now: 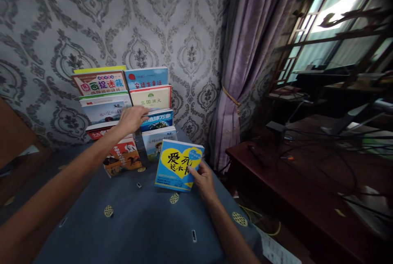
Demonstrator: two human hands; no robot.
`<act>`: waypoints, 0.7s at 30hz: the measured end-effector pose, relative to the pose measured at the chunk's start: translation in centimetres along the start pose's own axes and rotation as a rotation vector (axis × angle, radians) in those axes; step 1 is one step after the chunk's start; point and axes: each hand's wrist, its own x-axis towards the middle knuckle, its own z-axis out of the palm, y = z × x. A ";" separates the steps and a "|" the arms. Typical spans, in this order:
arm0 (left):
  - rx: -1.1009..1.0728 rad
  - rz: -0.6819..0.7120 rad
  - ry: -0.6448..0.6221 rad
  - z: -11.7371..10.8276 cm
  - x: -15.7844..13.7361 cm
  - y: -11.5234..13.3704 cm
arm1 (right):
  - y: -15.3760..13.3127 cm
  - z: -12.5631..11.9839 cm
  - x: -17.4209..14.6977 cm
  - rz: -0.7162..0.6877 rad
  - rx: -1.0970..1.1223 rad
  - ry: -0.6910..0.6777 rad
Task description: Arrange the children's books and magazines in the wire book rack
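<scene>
My right hand (205, 180) grips the right edge of a blue paperback book (175, 174) with a yellow heart on its cover, thumb in front and fingers behind. The book is tilted just above the tablecloth, in front of the right stack. My left hand (133, 120) reaches over the left row, its fingers stretched toward the upper left corner of a dark blue book with a globe (158, 121). Behind that stands a cream book (151, 99) with a red edge. A light blue book with a cartoon child (158, 143) leans in front of it.
More books stand in the left row, with a red-orange book (124, 157) foremost and a picture-puzzle book (100, 84) behind. A dark blue tablecloth (138, 223) covers the table. A purple curtain (242, 51) hangs at right, beside a dark red desk (285, 186) with tangled cables.
</scene>
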 end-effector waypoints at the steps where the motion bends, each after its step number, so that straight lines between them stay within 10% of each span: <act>1: -0.022 -0.023 0.027 -0.1 0.2 -0.4 | 0.0 0.0 0.0 0.008 0.006 -0.001; 11: -0.535 -0.123 0.327 -5.5 0.5 -3.0 | -0.1 0.0 0.0 0.007 0.019 -0.024; 21: -0.506 -0.235 0.614 -13.5 -6.5 -2.6 | 0.5 -0.2 0.1 0.006 0.018 0.032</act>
